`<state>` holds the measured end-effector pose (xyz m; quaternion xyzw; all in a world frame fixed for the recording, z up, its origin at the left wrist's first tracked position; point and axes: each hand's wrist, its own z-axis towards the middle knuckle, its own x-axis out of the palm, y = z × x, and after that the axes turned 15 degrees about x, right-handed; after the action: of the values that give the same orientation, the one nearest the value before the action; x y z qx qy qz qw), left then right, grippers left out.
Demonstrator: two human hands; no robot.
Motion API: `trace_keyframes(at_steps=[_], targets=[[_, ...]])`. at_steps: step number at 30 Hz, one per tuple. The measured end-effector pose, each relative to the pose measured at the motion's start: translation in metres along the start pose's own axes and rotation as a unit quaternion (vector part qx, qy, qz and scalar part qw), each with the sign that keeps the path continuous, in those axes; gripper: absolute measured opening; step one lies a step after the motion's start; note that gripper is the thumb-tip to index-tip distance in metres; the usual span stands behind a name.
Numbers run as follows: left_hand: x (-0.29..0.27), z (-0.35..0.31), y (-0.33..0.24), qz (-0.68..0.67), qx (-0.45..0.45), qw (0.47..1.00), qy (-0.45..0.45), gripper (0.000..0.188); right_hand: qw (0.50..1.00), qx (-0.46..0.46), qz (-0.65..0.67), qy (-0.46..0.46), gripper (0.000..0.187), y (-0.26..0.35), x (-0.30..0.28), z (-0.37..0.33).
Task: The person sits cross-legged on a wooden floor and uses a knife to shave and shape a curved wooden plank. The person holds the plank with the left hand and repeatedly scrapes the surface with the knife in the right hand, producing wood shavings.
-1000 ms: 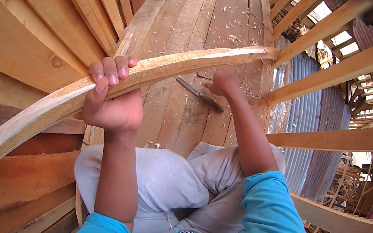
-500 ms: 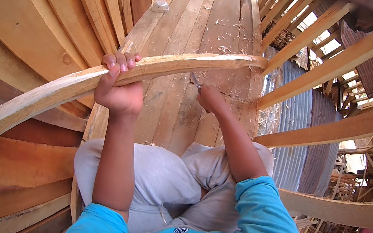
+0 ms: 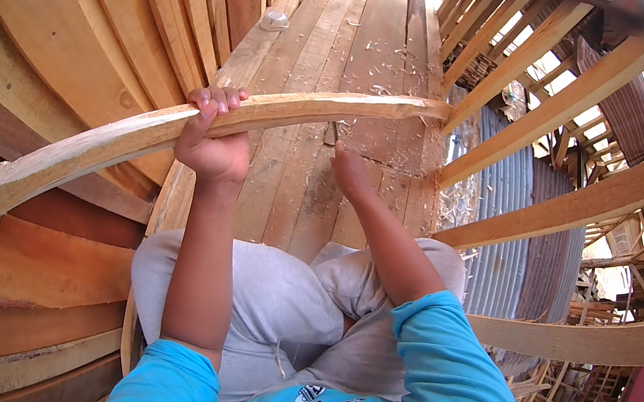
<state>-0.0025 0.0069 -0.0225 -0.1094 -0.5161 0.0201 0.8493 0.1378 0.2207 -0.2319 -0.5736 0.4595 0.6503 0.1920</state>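
A long curved timber (image 3: 294, 114), pale along its upper face, slants across the view from the lower left to the right side of the planks. Wrapped round its left half, my left hand (image 3: 214, 143) grips it from above and below. My right hand (image 3: 351, 170) is closed, just on the near side of the timber and right of centre. A slim metal tool (image 3: 334, 131) projects from that hand toward the timber. Its handle is hidden by my fingers, and its kind cannot be made out.
Wood shavings (image 3: 380, 65) litter the plank floor (image 3: 287, 203). A small whitish object (image 3: 274, 20) lies near the left wall of curved planks (image 3: 41, 83). Upright wooden ribs (image 3: 554, 104) line the right side, with corrugated metal sheets (image 3: 502, 207) beyond them.
The timber's near-left end has risen slightly in view and shifted right. My right hand has moved a little left, with less of the metal tool showing.
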Motion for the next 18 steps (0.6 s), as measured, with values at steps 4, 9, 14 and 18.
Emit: trace_keyframes(at_steps=[4,9,14,18], targets=[[0.0,0.0,0.0,0.001,-0.001,1.0,0.001,0.017,1.0,-0.004,0.018,-0.014,0.042,-0.003,0.008,0.002],[0.006,-0.002,0.002,0.003,-0.006,1.0,-0.01,0.017,0.998,-0.011,0.033,-0.059,0.044,-0.018,0.015,0.003],[0.002,-0.002,-0.004,0.023,-0.01,0.999,-0.02,0.014,0.998,-0.002,-0.061,-0.009,0.029,0.006,-0.006,-0.012],[0.001,0.0,0.0,0.02,-0.006,1.0,-0.01,0.015,0.986,0.075,-0.124,-0.088,0.036,-0.044,-0.023,0.007]])
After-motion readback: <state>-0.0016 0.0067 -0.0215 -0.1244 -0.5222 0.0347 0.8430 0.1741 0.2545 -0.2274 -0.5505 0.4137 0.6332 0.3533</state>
